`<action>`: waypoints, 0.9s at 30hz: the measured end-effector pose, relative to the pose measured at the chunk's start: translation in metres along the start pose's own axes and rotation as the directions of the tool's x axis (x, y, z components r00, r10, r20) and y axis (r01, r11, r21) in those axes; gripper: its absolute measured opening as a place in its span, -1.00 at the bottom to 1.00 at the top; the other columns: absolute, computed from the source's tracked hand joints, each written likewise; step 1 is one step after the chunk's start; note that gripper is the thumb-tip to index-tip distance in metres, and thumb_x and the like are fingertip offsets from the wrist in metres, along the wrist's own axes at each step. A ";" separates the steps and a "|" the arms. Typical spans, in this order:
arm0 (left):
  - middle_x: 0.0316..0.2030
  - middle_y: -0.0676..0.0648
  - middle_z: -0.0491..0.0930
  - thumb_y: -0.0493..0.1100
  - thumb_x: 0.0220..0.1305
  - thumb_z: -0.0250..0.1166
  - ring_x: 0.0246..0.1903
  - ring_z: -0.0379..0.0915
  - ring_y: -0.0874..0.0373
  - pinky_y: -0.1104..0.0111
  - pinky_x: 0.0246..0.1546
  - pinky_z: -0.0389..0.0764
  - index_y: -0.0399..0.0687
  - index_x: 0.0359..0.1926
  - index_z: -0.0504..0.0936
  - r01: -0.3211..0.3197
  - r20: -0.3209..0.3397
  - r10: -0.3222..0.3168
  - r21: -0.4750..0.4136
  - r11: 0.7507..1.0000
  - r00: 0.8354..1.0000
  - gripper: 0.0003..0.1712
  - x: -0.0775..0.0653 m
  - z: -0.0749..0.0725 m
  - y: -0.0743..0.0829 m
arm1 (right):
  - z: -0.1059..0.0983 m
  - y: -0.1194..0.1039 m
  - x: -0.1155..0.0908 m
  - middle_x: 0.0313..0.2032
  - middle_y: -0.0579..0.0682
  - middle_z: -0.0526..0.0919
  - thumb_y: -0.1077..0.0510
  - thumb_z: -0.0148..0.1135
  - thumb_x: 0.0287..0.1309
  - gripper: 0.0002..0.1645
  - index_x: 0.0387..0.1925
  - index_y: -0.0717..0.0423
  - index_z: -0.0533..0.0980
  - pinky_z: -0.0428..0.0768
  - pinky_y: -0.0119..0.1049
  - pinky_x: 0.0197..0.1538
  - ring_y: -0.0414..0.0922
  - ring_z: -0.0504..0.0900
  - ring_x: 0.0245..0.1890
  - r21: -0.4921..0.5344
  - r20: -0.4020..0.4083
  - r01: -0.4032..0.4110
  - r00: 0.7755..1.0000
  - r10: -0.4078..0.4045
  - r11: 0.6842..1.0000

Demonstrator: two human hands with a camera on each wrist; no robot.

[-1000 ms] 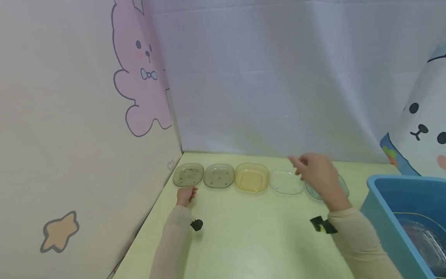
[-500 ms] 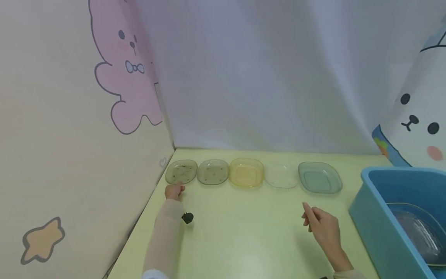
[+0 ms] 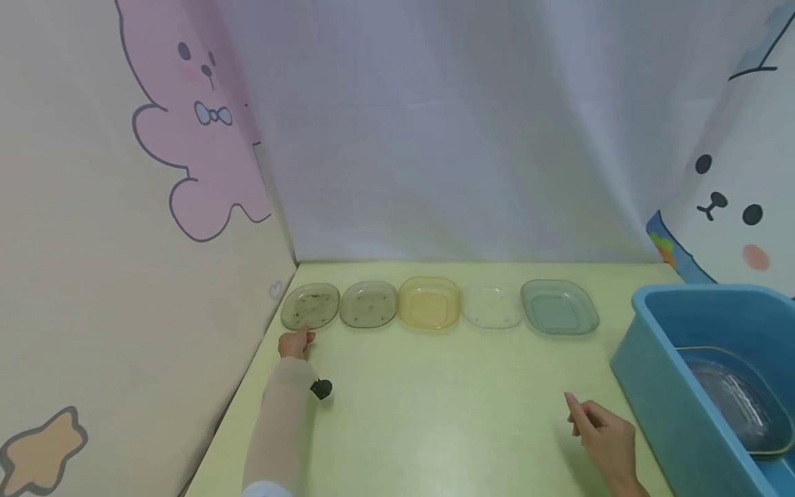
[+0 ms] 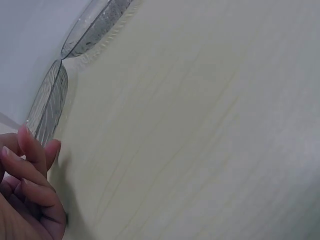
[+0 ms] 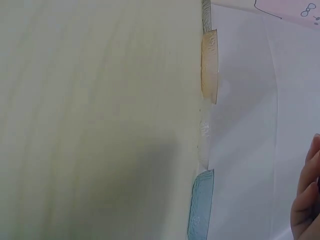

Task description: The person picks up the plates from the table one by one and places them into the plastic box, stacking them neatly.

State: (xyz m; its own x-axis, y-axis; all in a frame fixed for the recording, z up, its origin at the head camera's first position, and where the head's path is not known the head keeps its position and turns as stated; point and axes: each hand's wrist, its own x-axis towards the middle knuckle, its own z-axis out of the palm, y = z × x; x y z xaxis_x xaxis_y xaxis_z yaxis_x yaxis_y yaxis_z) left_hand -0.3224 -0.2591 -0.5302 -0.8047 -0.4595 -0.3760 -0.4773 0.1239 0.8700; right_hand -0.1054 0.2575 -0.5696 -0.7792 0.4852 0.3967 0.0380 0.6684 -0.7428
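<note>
Several clear plastic-looking dishes stand in a row along the back of the table. From left to right they are a dark-speckled grey dish (image 3: pixel 310 306), a second grey dish (image 3: pixel 369 304), a yellow dish (image 3: pixel 429 304), a colourless dish (image 3: pixel 493 307) and a blue-green dish (image 3: pixel 560 308). At the front rim of the leftmost dish is my left hand (image 3: pixel 295 343), fingers loosely curled; in the left wrist view the fingertips (image 4: pixel 31 142) overlap that dish, and I cannot tell whether they touch it. Lower right, my right hand (image 3: pixel 604 436) hovers over the table with relaxed fingers, holding nothing.
A blue tub (image 3: pixel 683 386) stands at the right, with a clear, yellow-rimmed dish (image 3: pixel 733 397) inside. White printed cloth hangs behind the pale yellow table (image 3: pixel 447 407) and along its left side.
My right hand has drawn back from above the two rightmost dishes toward the table's front right. The left hand stays at the leftmost dish. The head view has shifted to the right.
</note>
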 end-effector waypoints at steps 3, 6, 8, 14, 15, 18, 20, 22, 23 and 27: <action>-0.76 0.19 0.48 -0.14 0.24 0.05 -0.68 0.29 0.30 0.48 -0.57 0.33 -0.13 -0.47 0.62 0.015 -0.020 -0.015 -0.011 1.000 1.000 -0.73 0.002 -0.003 -0.002 | 0.011 -0.001 -0.001 -0.90 -0.28 0.38 -0.01 0.34 0.01 -0.59 -0.84 -0.19 0.43 0.19 -0.53 -0.74 -0.36 0.25 -0.92 0.039 -0.005 0.051 0.999 -0.050 0.998; -0.76 0.18 0.48 -0.17 0.22 0.03 -0.71 0.27 0.31 0.47 -0.59 0.32 -0.09 -0.53 0.61 0.017 -0.009 -0.018 -0.037 0.999 1.000 -0.72 0.006 -0.004 -0.003 | 0.019 -0.004 -0.001 -0.90 -0.31 0.37 -0.03 0.36 -0.02 -0.60 -0.84 -0.23 0.42 0.20 -0.53 -0.74 -0.37 0.24 -0.92 0.042 -0.004 0.059 0.998 -0.059 0.997; -0.76 0.18 0.48 -0.17 0.22 0.03 -0.74 0.25 0.32 0.47 -0.63 0.30 -0.12 -0.51 0.61 0.019 -0.010 -0.020 -0.050 0.999 1.000 -0.72 0.005 -0.004 -0.002 | 0.021 -0.006 -0.001 -0.90 -0.32 0.37 -0.04 0.35 -0.02 -0.60 -0.84 -0.24 0.42 0.21 -0.53 -0.73 -0.37 0.24 -0.92 0.035 0.002 0.058 0.998 -0.058 0.998; -0.80 0.20 0.48 -0.18 0.24 0.06 -0.72 0.29 0.33 0.48 -0.59 0.28 -0.25 -0.44 0.64 -0.049 -0.071 0.048 -0.012 0.999 0.996 -0.71 -0.006 -0.014 0.002 | 0.026 -0.016 -0.003 -0.89 -0.31 0.37 -0.07 0.35 -0.03 -0.59 -0.85 -0.22 0.41 0.20 -0.54 -0.72 -0.37 0.22 -0.91 0.018 0.027 0.072 0.997 -0.073 0.997; -0.81 0.21 0.47 -0.18 0.24 0.07 -0.71 0.30 0.32 0.48 -0.58 0.28 -0.22 -0.48 0.65 -0.064 -0.084 0.064 -0.001 0.998 0.994 -0.71 -0.008 -0.017 0.003 | 0.026 -0.018 -0.003 -0.89 -0.31 0.36 -0.06 0.36 -0.03 -0.59 -0.85 -0.21 0.41 0.20 -0.54 -0.71 -0.37 0.22 -0.91 0.016 0.029 0.081 0.996 -0.081 0.997; -0.81 0.22 0.45 -0.18 0.24 0.08 -0.69 0.32 0.30 0.47 -0.58 0.30 -0.17 -0.55 0.66 -0.116 -0.106 0.119 0.032 0.993 0.987 -0.68 -0.015 -0.024 0.006 | 0.025 -0.025 -0.003 -0.89 -0.30 0.36 0.00 0.34 0.00 -0.59 -0.84 -0.12 0.43 0.14 -0.52 -0.72 -0.39 0.20 -0.89 0.033 0.046 0.122 0.991 -0.124 0.992; -0.79 0.21 0.45 -0.17 0.24 0.07 -0.67 0.33 0.27 0.44 -0.57 0.32 -0.19 -0.54 0.65 -0.152 -0.110 0.157 0.056 0.987 0.981 -0.68 -0.021 -0.027 0.007 | 0.019 -0.042 -0.004 -0.89 -0.27 0.36 0.03 0.34 0.01 -0.60 -0.83 -0.06 0.43 0.12 -0.49 -0.73 -0.37 0.18 -0.87 0.032 0.058 0.117 0.991 -0.118 0.993; -0.77 0.19 0.46 -0.16 0.24 0.06 -0.66 0.33 0.26 0.41 -0.54 0.32 -0.24 -0.50 0.65 -0.188 -0.110 0.197 0.091 0.978 0.974 -0.67 -0.029 -0.029 0.008 | 0.012 -0.058 -0.005 -0.89 -0.24 0.36 0.07 0.33 0.01 -0.60 -0.83 0.01 0.43 0.12 -0.45 -0.74 -0.37 0.16 -0.86 0.046 0.066 0.102 0.992 -0.105 0.994; -0.77 0.18 0.46 -0.15 0.25 0.05 -0.65 0.34 0.25 0.40 -0.52 0.32 -0.27 -0.47 0.65 -0.208 -0.111 0.222 0.119 0.971 0.969 -0.66 -0.033 -0.029 0.008 | 0.007 -0.067 -0.005 -0.89 -0.23 0.36 0.07 0.32 0.02 -0.59 -0.83 0.03 0.44 0.12 -0.44 -0.74 -0.38 0.16 -0.86 0.046 0.073 0.092 0.993 -0.095 0.995; -0.75 0.15 0.49 -0.12 0.25 0.03 -0.68 0.34 0.26 0.38 -0.50 0.30 -0.36 -0.37 0.65 -0.283 -0.099 0.308 0.208 0.936 0.946 -0.61 -0.052 -0.029 0.004 | -0.004 -0.092 -0.004 -0.89 -0.21 0.37 0.08 0.32 0.01 -0.60 -0.83 0.06 0.46 0.17 -0.47 -0.72 -0.41 0.15 -0.86 0.007 0.099 0.059 0.993 -0.059 0.998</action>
State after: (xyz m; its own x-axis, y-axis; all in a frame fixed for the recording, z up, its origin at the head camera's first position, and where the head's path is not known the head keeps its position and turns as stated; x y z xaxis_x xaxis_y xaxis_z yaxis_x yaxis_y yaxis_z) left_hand -0.2721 -0.2601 -0.4976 -0.8736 -0.4835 -0.0561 -0.2924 0.4292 0.8545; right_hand -0.1032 0.1962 -0.5012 -0.8379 0.3870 0.3848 -0.0120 0.6920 -0.7218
